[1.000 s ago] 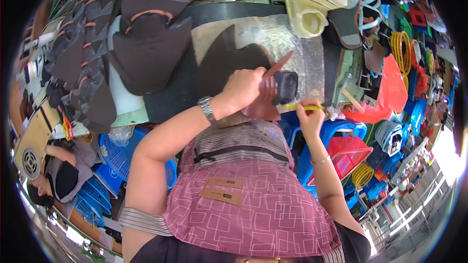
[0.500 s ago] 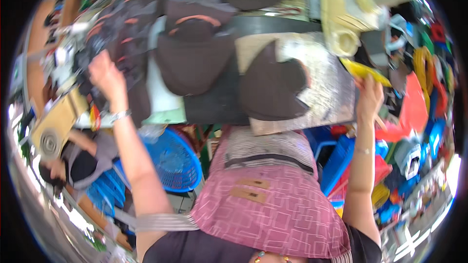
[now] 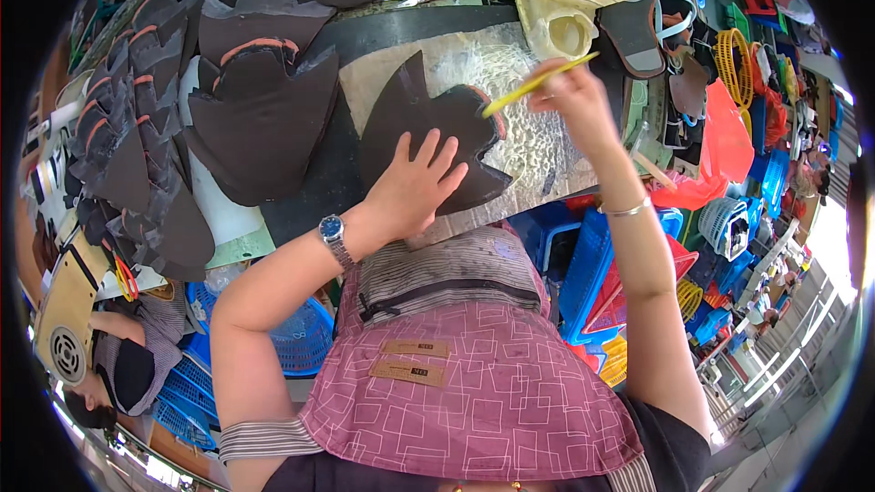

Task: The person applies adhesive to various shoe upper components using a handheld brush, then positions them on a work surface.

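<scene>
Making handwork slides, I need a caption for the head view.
Left hand rests on a dark-brown curved flat piece; right hand holds a slim yellow tool near the piece's orange edge.

On the front of your pink apron (image 3: 474, 415), locate the upper brown label (image 3: 406, 347) and the lower brown label (image 3: 401, 371). Each bears a dark lettered block toward its right end. Markings on your wristwatch (image 3: 331, 228) are too small to read.

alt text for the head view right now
A person's left hand rests on a flat, dark-brown notched piece on a worn pale board; the right hand holds a slim yellow tool, tip near the orange edge. Similar dark pieces overlap at left.
</scene>
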`<state>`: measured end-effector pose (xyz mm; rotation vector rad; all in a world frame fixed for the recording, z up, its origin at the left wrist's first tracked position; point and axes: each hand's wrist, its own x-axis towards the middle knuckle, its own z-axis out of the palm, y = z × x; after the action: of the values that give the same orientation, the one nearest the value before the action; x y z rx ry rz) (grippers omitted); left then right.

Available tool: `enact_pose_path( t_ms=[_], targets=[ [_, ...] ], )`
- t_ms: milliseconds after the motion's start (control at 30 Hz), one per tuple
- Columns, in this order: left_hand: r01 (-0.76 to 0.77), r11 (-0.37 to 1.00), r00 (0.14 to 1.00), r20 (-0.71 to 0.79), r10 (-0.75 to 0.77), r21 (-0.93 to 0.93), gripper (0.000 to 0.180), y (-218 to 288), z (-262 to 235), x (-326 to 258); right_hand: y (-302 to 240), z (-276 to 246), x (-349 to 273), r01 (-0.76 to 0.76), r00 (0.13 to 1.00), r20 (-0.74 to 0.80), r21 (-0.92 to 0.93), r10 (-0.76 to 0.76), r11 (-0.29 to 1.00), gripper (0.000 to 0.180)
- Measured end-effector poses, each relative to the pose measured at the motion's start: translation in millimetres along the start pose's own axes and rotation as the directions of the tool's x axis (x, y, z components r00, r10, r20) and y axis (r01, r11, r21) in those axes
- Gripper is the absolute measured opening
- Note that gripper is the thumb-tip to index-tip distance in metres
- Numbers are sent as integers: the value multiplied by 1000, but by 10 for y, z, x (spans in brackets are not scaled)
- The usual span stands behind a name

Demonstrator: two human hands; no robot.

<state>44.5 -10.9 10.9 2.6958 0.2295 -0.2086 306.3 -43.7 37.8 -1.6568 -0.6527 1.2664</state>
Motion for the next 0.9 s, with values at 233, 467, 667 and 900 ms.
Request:
enact_pose_path(
  t_ms=[233,467,667,900],
  targets=[
    [-2,999,1000,10,2,34,70,22,-23,14,50,532,454,317,944,107,-564,-313,762,37],
    [4,1000,1000,-23,-4,1,73,32,13,-11,544,199,-413,58,978,-115,-644,-172,763,32],
    [-23,997,993,-111,32,74,71,63,188,-74,113,928,60,300,900,58,-802,-431,517,43],
    [-56,998,972,-225,62,33,63,85,278,-102,672,441,-765,162,945,-108,-668,-310,726,32]
  ],
)
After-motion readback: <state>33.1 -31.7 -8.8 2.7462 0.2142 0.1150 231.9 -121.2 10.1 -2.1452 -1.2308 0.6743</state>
